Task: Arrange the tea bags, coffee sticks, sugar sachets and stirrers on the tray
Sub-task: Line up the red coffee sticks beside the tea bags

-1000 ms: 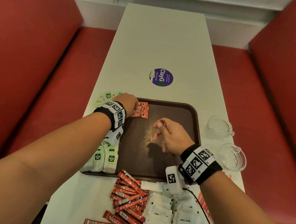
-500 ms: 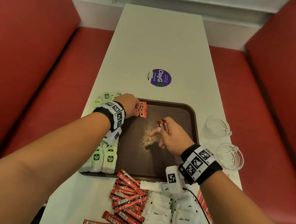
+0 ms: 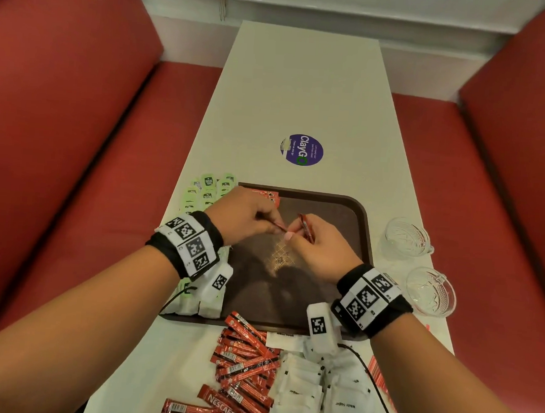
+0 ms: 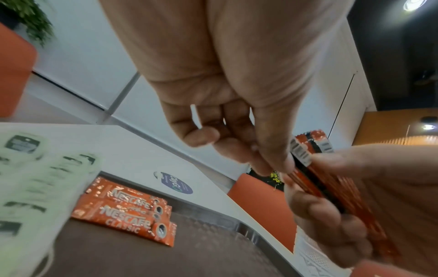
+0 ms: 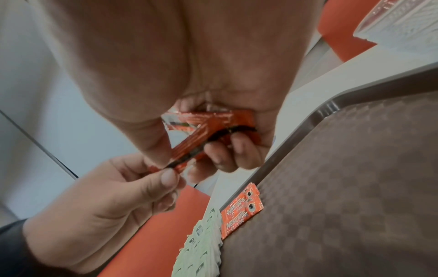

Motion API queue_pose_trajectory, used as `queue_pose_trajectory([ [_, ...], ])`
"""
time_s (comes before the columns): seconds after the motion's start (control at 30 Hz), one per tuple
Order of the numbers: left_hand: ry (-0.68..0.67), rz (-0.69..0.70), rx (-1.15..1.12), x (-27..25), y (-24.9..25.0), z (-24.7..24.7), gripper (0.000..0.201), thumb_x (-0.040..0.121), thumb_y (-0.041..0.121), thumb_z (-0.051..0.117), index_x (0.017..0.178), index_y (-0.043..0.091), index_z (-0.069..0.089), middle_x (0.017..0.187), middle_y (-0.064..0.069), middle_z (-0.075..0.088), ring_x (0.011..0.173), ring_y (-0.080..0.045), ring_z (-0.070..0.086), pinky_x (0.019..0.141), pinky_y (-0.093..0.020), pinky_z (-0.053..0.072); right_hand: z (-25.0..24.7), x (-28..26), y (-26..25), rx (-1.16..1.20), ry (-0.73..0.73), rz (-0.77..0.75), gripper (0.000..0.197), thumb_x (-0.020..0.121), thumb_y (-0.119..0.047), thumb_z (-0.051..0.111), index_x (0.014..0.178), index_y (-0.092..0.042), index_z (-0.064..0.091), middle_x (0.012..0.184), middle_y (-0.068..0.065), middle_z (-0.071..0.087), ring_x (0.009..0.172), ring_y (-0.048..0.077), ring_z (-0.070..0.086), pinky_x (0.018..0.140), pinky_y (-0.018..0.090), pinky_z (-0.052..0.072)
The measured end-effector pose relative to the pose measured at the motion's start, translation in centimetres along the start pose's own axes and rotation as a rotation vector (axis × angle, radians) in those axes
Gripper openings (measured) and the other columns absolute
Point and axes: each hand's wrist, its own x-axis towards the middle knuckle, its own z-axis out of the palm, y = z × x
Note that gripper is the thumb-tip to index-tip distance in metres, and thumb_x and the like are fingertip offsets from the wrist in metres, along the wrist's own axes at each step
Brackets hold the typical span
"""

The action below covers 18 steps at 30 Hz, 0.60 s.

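Setting: a long white table (image 3: pixel 305 89) between red booth seats (image 3: pixel 61 111), with a purple round sticker (image 3: pixel 302 150) beyond the brown tray (image 3: pixel 345 208).
Right hand: the right hand (image 3: pixel 318 246) curls around a small bundle of coffee sticks (image 3: pixel 305 227), held above the tray's middle.
Left hand: the left hand (image 3: pixel 248 214) pinches the near end of one stick from that bundle between thumb and fingertips.
On the tray: a short row of coffee sticks (image 4: pixel 132 211) lies flat at the far left corner; tea bags (image 3: pixel 208 301) run along the left edge.
Off the tray: more tea bags (image 3: pixel 208 187) past the far left corner; loose coffee sticks (image 3: pixel 244 365) and sugar sachets (image 3: pixel 322 390) in heaps on the table near the person. No stirrers can be made out.
Risk: both hands share one bundle, so a pull on a single stick could drag its neighbours out and scatter them, likely across the laid row.
Risk, second: a sleeve or wrist band sweeping low could nudge the tea bags off their line.
Room: the tray's centre and right half are bare, open for placing.
Edges: two glass bowls (image 3: pixel 407 238) stand just beside the tray's right rim, close to the right forearm's path.
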Motion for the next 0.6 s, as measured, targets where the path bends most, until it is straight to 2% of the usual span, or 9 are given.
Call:
queue_pose_trajectory([
  [0.1, 0.106, -0.013, -0.041, -1.0, -0.9, -0.6, 0.019, 0.077, 0.005, 0.081, 0.075, 0.023, 0.074, 0.081, 0.009, 0.074, 0.080, -0.001, 0.068, 0.077, -0.015, 0.051, -0.1, 0.0, 0.2, 0.037, -0.019, 0.016, 0.017, 0.102, -0.024, 0.050, 0.098, -0.016, 0.065, 0.084, -0.002, 0.069, 0.085, 0.024, 0.065, 0.087, 0.046, 0.051],
  [0.13, 0.110, -0.010, -0.042, -1.3, -1.2, -0.6, 0.026, 0.076, 0.002, 0.080, 0.070, 0.024, 0.071, 0.083, 0.008, 0.074, 0.081, -0.002, 0.069, 0.078, -0.017, 0.052, -0.2, -0.1, 0.3, 0.019, -0.023, 0.011, 0.016, 0.102, -0.023, 0.050, 0.098, -0.017, 0.065, 0.088, -0.001, 0.069, 0.087, 0.023, 0.065, 0.087, 0.043, 0.051],
  [0.2, 0.095, 0.002, -0.015, -1.7, -1.7, -0.5, 0.035, 0.076, -0.005, 0.078, 0.063, 0.026, 0.066, 0.084, 0.009, 0.074, 0.082, -0.001, 0.069, 0.077, -0.011, 0.051, -0.2, -0.3, 0.4, -0.021, -0.021, -0.025, 0.010, 0.100, -0.020, 0.054, 0.100, -0.022, 0.064, 0.094, -0.004, 0.067, 0.089, 0.015, 0.064, 0.084, 0.032, 0.052],
  [0.27, 0.114, 0.016, 0.011, -2.1, -1.9, -0.3, 0.037, 0.076, -0.003, 0.079, 0.063, 0.028, 0.065, 0.085, 0.011, 0.074, 0.082, 0.001, 0.069, 0.077, -0.012, 0.051, -0.1, -0.4, 0.1, -0.019, -0.028, -0.050, 0.007, 0.100, -0.025, 0.057, 0.100, -0.024, 0.065, 0.091, -0.008, 0.067, 0.087, 0.008, 0.063, 0.082, 0.026, 0.049],
  [0.37, 0.238, 0.033, 0.019, -2.4, -1.9, -0.2, 0.040, 0.077, 0.002, 0.080, 0.063, 0.035, 0.062, 0.086, 0.010, 0.074, 0.085, -0.002, 0.069, 0.080, -0.018, 0.053, 0.5, -0.3, -0.5, 0.014, -0.089, -0.030, 0.016, 0.099, -0.037, 0.059, 0.098, -0.024, 0.068, 0.085, -0.009, 0.069, 0.080, 0.004, 0.063, 0.080, 0.026, 0.050],
  [0.43, 0.299, 0.043, 0.002, -2.4, -1.9, -0.1, 0.042, 0.077, 0.003, 0.080, 0.062, 0.037, 0.059, 0.086, 0.009, 0.073, 0.085, -0.002, 0.067, 0.079, -0.014, 0.050, 0.7, -0.2, -0.6, -0.003, -0.119, -0.039, 0.014, 0.099, -0.034, 0.060, 0.095, -0.025, 0.070, 0.080, -0.010, 0.069, 0.075, 0.004, 0.063, 0.078, 0.028, 0.050],
  [0.5, 0.312, 0.045, 0.009, -2.5, -1.9, 0.0, 0.036, 0.077, 0.004, 0.080, 0.062, 0.031, 0.062, 0.085, 0.011, 0.071, 0.085, -0.001, 0.065, 0.077, -0.010, 0.046, 0.8, 0.0, -0.6, -0.020, -0.106, -0.038, 0.012, 0.098, -0.030, 0.062, 0.093, -0.023, 0.069, 0.077, -0.009, 0.070, 0.075, 0.011, 0.065, 0.079, 0.032, 0.052],
  [0.53, 0.301, 0.039, 0.011, -2.6, -1.9, 0.0, 0.035, 0.076, 0.004, 0.081, 0.063, 0.030, 0.062, 0.085, 0.012, 0.070, 0.084, -0.001, 0.065, 0.076, -0.011, 0.046, 0.8, 0.1, -0.6, -0.024, -0.094, -0.031, 0.011, 0.098, -0.028, 0.062, 0.092, -0.022, 0.069, 0.077, -0.009, 0.069, 0.075, 0.011, 0.064, 0.079, 0.031, 0.052],
  [0.6, 0.266, 0.003, 0.013, -2.7, -2.1, -0.3, 0.040, 0.074, 0.001, 0.080, 0.065, 0.035, 0.061, 0.085, 0.013, 0.070, 0.082, -0.003, 0.065, 0.076, -0.023, 0.052, 0.8, 0.3, -0.5, -0.043, -0.071, -0.030, 0.010, 0.098, -0.027, 0.062, 0.092, -0.022, 0.068, 0.078, -0.009, 0.066, 0.073, 0.007, 0.061, 0.074, 0.026, 0.050],
])
